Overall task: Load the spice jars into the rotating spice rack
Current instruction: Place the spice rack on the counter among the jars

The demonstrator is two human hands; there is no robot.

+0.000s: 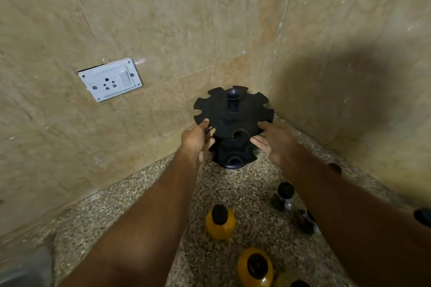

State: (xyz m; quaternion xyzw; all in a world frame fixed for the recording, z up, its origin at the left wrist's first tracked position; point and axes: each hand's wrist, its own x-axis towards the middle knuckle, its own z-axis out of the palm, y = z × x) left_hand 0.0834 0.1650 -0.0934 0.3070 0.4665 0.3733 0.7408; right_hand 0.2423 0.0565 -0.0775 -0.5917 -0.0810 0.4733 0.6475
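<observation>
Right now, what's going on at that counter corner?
A person grips the black rotating spice rack by its top tier, left hand and right hand on opposite sides. The rack stands in the corner of the granite counter, and every slot that shows is empty. Nearer the person, the yellow spice jars and dark spice jars stand on the counter, none loaded yet.

Black two-tier spice rack (234, 114) upright in the worktop (144, 193) corner.
Notched round tiers ring a knobbed centre post. Before it, apart, stand black-capped jars: a yellow jar (220, 226), a nearer yellow jar (255, 268), a dark jar (282, 197), a second dark jar (304, 222).
</observation>
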